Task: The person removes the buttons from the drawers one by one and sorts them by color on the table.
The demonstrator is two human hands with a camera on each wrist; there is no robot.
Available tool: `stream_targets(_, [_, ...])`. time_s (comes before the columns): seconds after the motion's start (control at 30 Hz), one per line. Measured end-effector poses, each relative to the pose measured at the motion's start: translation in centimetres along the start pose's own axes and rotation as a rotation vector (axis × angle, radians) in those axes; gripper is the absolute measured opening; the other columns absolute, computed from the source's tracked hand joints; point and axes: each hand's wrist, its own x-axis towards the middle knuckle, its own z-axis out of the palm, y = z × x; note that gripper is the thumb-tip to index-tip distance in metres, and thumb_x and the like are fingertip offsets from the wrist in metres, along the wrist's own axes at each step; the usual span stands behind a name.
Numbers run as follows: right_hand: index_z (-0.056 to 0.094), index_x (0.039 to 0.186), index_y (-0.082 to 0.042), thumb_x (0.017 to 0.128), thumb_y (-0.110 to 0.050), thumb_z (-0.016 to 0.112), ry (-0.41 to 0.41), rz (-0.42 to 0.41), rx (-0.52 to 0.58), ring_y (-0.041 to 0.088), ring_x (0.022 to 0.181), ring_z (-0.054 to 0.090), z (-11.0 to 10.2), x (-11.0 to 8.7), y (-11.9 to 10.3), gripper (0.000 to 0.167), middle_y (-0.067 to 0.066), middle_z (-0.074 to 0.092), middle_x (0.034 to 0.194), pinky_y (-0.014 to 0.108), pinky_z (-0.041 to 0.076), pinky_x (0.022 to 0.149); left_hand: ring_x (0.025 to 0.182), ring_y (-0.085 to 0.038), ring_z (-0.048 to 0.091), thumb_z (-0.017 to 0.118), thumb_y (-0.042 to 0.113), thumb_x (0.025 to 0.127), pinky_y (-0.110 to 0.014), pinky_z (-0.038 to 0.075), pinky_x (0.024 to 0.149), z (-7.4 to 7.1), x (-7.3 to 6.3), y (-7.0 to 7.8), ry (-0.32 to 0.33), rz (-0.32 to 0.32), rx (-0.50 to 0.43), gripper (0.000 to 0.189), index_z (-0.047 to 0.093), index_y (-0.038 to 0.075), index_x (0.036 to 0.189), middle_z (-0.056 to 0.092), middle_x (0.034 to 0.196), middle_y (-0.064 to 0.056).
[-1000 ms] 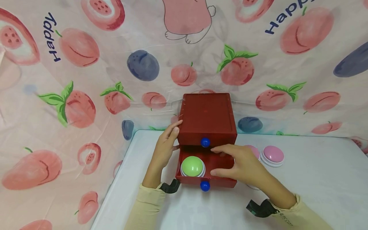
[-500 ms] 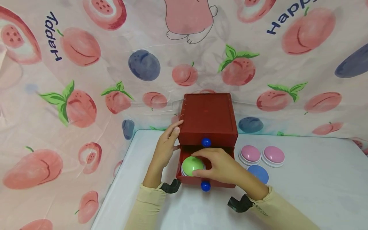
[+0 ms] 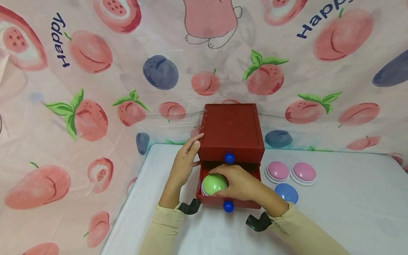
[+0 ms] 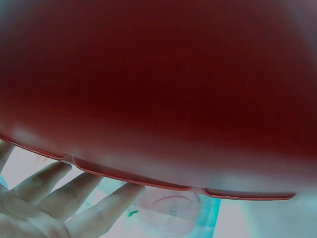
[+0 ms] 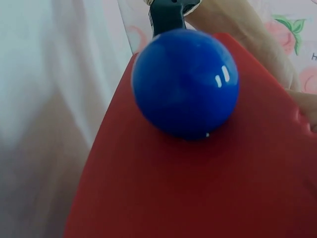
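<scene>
A red two-drawer box stands on the table, its lower drawer pulled out and the upper one closed. Inside the lower drawer, at its left, sits a green domed button on a white base. My right hand reaches in from the right and grips the green button, thumb in front and fingers behind. My left hand rests against the box's left side; the left wrist view has its straight fingers at the red edge. A blue knob on the drawer front fills much of the right wrist view.
Right of the box, two pink domed buttons and a blue domed button lie on the white table. A fruit-print cloth hangs behind and at the left. The upper drawer has a blue knob.
My right hand has moved left inside the drawer, from beside the green button to a grip around it. The blue button has come into sight. My left hand stays against the box.
</scene>
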Motion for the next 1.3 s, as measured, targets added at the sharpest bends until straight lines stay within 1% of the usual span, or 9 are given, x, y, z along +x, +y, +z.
stream_targets(0.1, [0.066,0.134,-0.017,0.078,-0.028,0.09,-0.031,0.025,0.017,0.022,0.118,0.064,0.0,0.0,0.0,0.062,-0.001,0.069,0.128,0.046,0.057,0.099,0.137,-0.031,0.053,0.047,0.046,0.107,-0.06,0.057,0.089,0.0,0.0,0.0,0.001,-0.003,0.004,0.04,0.056,0.034,0.145,0.051,0.15,-0.005])
stream_targets(0.23, [0.066,0.134,-0.017,0.078,-0.027,0.09,-0.043,0.024,0.019,0.025,0.119,0.064,0.0,0.0,0.2,0.063,0.002,0.069,0.128,0.049,0.056,0.099,0.136,-0.031,0.054,0.048,0.047,0.107,-0.06,0.057,0.089,0.0,0.0,-0.1,0.001,-0.002,0.005,0.04,0.055,0.035,0.145,0.052,0.149,-0.005])
stream_targets(0.47, [0.064,0.137,-0.016,0.078,-0.028,0.09,-0.05,0.051,-0.031,0.025,0.121,0.064,0.0,0.0,0.0,0.066,0.003,0.068,0.129,0.049,0.056,0.1,0.136,-0.03,0.054,0.048,0.046,0.107,-0.06,0.057,0.089,0.0,0.0,0.0,-0.003,0.004,0.0,0.04,0.055,0.035,0.145,0.053,0.149,-0.006])
stream_targets(0.57, [0.066,0.134,-0.018,0.076,-0.029,0.091,-0.034,0.077,-0.067,0.024,0.118,0.065,-0.2,-0.1,-0.2,0.064,0.001,0.069,0.126,0.049,0.057,0.097,0.136,-0.03,0.054,0.048,0.046,0.107,-0.06,0.057,0.09,0.1,0.0,0.1,-0.004,0.005,-0.008,0.04,0.055,0.035,0.145,0.052,0.149,-0.006])
stream_targets(0.7, [0.069,0.126,-0.021,0.072,-0.032,0.094,0.006,0.131,-0.108,0.022,0.111,0.065,-0.4,-0.3,-0.3,0.06,-0.001,0.071,0.118,0.047,0.06,0.089,0.136,-0.03,0.054,0.048,0.045,0.107,-0.06,0.057,0.09,0.1,-0.1,0.2,-0.006,0.003,-0.02,0.04,0.055,0.033,0.146,0.052,0.149,-0.007])
stream_targets(0.83, [0.071,0.119,-0.022,0.069,-0.036,0.095,0.038,0.185,-0.137,0.021,0.107,0.064,-0.7,-0.7,-0.4,0.057,0.0,0.07,0.113,0.044,0.059,0.085,0.136,-0.03,0.054,0.048,0.044,0.108,-0.06,0.057,0.09,0.1,-0.1,0.2,-0.002,0.001,-0.019,0.041,0.054,0.033,0.146,0.052,0.15,-0.007])
stream_targets(0.97, [0.072,0.117,-0.02,0.068,-0.037,0.094,0.06,0.205,-0.13,0.019,0.104,0.064,-1.1,-1.2,-0.5,0.056,-0.001,0.071,0.111,0.042,0.058,0.083,0.138,-0.031,0.053,0.049,0.045,0.107,-0.061,0.056,0.091,0.1,-0.1,0.1,0.002,0.0,-0.012,0.041,0.054,0.033,0.146,0.05,0.152,-0.005])
stream_targets(1.17, [0.074,0.114,-0.018,0.068,-0.041,0.093,0.085,0.218,-0.077,0.015,0.097,0.064,-2.2,-2.0,-0.6,0.055,-0.005,0.072,0.104,0.038,0.058,0.081,0.139,-0.031,0.051,0.049,0.045,0.107,-0.062,0.056,0.091,0.1,-0.1,0.1,0.002,-0.001,-0.01,0.04,0.055,0.034,0.145,0.048,0.152,-0.003])
stream_targets(1.3, [0.073,0.115,-0.016,0.069,-0.045,0.091,0.094,0.238,-0.059,0.015,0.097,0.063,-3.0,-2.5,-0.9,0.058,-0.003,0.072,0.105,0.037,0.058,0.081,0.139,-0.031,0.051,0.048,0.044,0.108,-0.063,0.055,0.091,0.2,-0.1,0.2,0.0,0.003,-0.017,0.04,0.055,0.033,0.146,0.048,0.152,-0.005])
